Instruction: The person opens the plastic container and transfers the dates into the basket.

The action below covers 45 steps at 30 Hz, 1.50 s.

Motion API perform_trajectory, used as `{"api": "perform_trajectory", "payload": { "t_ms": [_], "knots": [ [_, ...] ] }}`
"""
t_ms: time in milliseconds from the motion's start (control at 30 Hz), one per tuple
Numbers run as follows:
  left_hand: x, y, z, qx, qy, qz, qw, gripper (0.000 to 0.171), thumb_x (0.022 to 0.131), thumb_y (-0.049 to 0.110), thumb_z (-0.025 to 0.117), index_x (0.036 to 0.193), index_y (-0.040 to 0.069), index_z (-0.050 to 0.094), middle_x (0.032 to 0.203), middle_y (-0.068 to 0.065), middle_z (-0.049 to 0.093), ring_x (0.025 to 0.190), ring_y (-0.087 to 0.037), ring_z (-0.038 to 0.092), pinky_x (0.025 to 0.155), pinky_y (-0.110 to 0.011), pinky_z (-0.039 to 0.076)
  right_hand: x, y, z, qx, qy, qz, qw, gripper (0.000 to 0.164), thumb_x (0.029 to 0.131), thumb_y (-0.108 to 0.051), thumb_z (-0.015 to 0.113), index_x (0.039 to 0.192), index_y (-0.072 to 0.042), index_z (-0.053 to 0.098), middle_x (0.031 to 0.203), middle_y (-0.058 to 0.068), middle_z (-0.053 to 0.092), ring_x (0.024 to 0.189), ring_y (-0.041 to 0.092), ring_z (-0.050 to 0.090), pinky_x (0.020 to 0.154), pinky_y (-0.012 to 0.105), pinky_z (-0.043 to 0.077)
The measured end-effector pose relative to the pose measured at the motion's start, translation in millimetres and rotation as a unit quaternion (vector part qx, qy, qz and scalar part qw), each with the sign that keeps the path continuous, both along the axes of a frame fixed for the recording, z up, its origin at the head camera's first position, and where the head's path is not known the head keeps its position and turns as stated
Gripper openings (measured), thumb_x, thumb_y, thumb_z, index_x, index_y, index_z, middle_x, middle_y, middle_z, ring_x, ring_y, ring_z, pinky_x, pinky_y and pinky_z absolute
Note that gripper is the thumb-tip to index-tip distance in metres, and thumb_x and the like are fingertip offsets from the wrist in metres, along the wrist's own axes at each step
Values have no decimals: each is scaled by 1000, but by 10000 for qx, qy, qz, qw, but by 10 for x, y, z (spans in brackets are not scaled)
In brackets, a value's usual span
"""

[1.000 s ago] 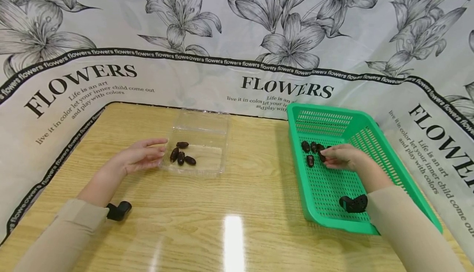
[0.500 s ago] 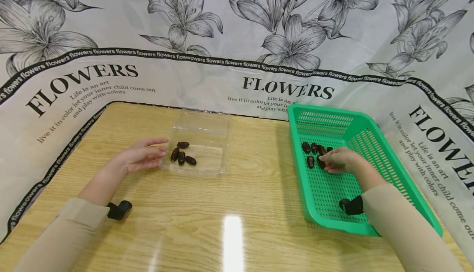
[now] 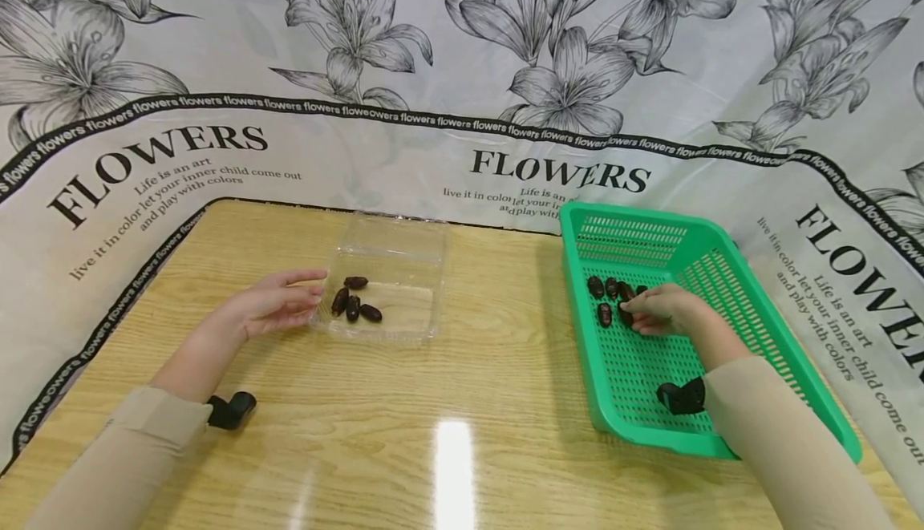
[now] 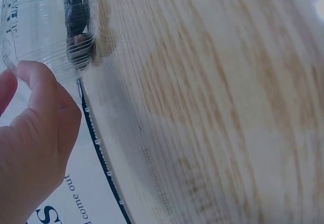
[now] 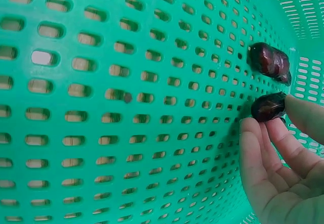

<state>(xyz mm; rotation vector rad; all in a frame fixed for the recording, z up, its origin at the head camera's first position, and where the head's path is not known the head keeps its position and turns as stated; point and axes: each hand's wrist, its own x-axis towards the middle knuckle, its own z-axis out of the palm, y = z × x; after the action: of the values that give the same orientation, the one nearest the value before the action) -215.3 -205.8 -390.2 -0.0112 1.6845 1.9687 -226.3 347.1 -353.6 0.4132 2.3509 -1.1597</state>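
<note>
My right hand (image 3: 666, 309) is inside the green basket (image 3: 599, 386), pinching a dark brown date (image 5: 268, 106) between thumb and fingertips, close to the basket floor. Other dates (image 3: 605, 315) lie around it, some partly hidden by the hand. In the right wrist view another date (image 5: 271, 61) sits just beyond the pinched one. On the left, my left hand (image 3: 277, 303) rests its loosely bent fingers against the left side of a clear plastic box (image 3: 404, 333). Several dates (image 3: 353, 308) lie in that box, towards its left side. Its clear lid (image 3: 393, 235) stands open at the back.
Both containers stand on a wood-grain table (image 3: 498, 370), with bare tabletop between them. A white flower-printed cloth (image 3: 404, 153) hangs behind and along the sides. Black wrist devices (image 3: 233, 410) show at both sleeves.
My right hand has shifted slightly towards the front of the basket, drawing a date a little away from the others. The left hand and the clear box look unchanged.
</note>
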Motion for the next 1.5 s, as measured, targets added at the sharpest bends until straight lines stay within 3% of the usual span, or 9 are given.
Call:
{"api": "perform_trajectory", "payload": {
  "t_ms": [333,500,700,867,967,1067,1267,1400,1500],
  "knots": [
    [-21,-6,2,12,-48,23,10000,68,91,-4,52,147,-2,13,115,-9,44,78,-7,57,70,-17,53,-34,-36,17,186,-36,-18,9998,28,93,-13,55,110,9,50,84,10,57,68,14,59,68,28,56],
    [-11,-7,-23,60,-115,77,9999,68,91,-3,53,147,-1,15,114,-8,45,79,-7,57,70,-17,53,-33,-11,78,160,88,-19,9998,38,94,-15,55,119,12,47,86,10,58,70,14,60,69,29,56],
    [-11,-4,-33,-59,-66,90,9999,68,91,-3,53,147,-1,16,119,-10,41,79,-6,57,70,-18,53,-91,106,278,-687,336,-142,9970,52,93,-20,57,132,9,37,93,4,62,80,10,64,79,26,54],
    [-10,-7,-32,-50,-62,65,9999,68,90,-2,54,147,0,16,117,-9,43,80,-6,57,70,-17,53,-144,75,482,-1553,407,-236,9867,21,92,-23,60,109,-11,56,84,-5,64,82,8,63,82,25,53],
    [-13,-9,-29,-58,-49,54,10000,68,90,-2,54,147,-1,16,116,-8,44,79,-6,57,70,-17,53,-169,-24,598,-1929,455,-312,9797,3,91,-22,61,91,-20,62,83,-5,66,82,10,64,81,26,53],
    [-15,-12,-25,-81,-39,36,10000,68,91,-2,53,147,-1,15,116,-8,43,79,-6,57,70,-17,53,-194,-165,715,-2264,506,-315,9722,7,91,-18,61,85,-20,65,83,-3,67,82,11,65,79,27,54],
    [-15,-11,-24,-97,-32,59,9999,67,91,-3,52,147,-1,15,117,-9,42,79,-6,57,69,-17,53,-271,-574,927,-2555,731,-43,9640,8,90,-11,62,85,-15,68,83,3,66,80,14,65,80,30,55],
    [-11,-6,-18,-87,-47,95,9999,68,91,-3,53,147,-1,15,116,-8,43,79,-6,57,70,-17,53,-303,-888,995,-2406,883,169,9665,3,89,-11,64,90,-12,66,86,5,66,80,16,65,83,33,54],
    [-5,-4,-13,-107,-44,100,9999,67,91,-3,53,147,-1,16,115,-8,44,78,-6,57,69,-17,53,-325,-1109,1002,-2318,862,319,9684,13,89,-10,63,102,-8,62,88,5,65,80,16,65,85,34,53]
  ]
}}
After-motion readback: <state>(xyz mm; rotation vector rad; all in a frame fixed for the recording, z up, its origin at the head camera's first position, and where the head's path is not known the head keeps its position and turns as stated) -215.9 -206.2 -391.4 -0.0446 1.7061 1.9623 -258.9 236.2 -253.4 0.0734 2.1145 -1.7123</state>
